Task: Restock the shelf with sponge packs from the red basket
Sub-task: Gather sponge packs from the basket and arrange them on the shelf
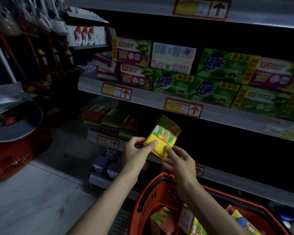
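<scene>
Pack in hand: one sponge pack is up in the air, in front of the dark part of the shelf. It is yellow at the near end, with a bright wrapper at the far end.
Left hand: the left hand grips the near left side of the pack. The thumb lies on top of the yellow sponge and the fingers curl under it.
Right hand: the right hand pinches the near right corner. The thumb presses the top; the other fingers are under the pack and mostly hidden.
Shelf: the shelf has stacks of sponge packs on its left part. The spot to the right of them is too dark to see into.
Basket: the red basket sits near and low, right under the arms. More packs in the basket lie inside – at least three show.
Done so far: some stacks are on the shelf, and one pack is out of the basket.
Left to do: this pack is not on the shelf yet. I think the job is around the middle – the packs in the basket must go up too.
Other things: soap boxes fill the shelf above. A second red basket stands far left on the floor.
</scene>
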A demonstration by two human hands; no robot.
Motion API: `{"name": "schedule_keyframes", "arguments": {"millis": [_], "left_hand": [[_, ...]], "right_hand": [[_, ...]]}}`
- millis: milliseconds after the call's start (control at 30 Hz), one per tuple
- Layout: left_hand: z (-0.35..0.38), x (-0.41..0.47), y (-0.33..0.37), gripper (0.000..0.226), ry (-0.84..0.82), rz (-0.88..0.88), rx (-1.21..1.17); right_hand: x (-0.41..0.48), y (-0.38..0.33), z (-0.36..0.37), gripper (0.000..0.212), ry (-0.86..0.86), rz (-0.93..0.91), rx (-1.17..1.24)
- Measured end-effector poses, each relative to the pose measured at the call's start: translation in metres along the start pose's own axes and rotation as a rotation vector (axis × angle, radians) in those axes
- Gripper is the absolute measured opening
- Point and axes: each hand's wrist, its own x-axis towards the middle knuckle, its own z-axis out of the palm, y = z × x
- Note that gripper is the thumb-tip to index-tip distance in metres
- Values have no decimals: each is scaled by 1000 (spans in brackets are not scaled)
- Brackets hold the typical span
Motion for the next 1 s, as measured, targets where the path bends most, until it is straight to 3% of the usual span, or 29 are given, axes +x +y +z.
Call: {"name": "schedule_keyframes", "arguments": {"millis": [100,233,267,333,400,567,733,1000], "left_hand": [[1,10,-5,39,23,47,58],[5,20,-10,41,35,31,90],[6,22,-10,44,42,37,97],[7,26,-8,53,40,32,109],[8,30,-7,58,30,3,118],[10,35,-9,59,8,-3,119],[14,34,-9,53,39,-4,171],[15,33,-8,58,84,-43,219]], "right_hand": [[11,7,8,33,54,-73,-6],[20,14,19,14,57,-104,-51],[21,14,21,16,36,-84,-38],[22,16,25,49,-9,-49,-48],[27,20,26,63,-50,-38,-85],[39,23,28,69,-82,-39,-204],[41,18,33,55,-81,-118,-363],[46,14,34,59,-79,-128,-494]]}}
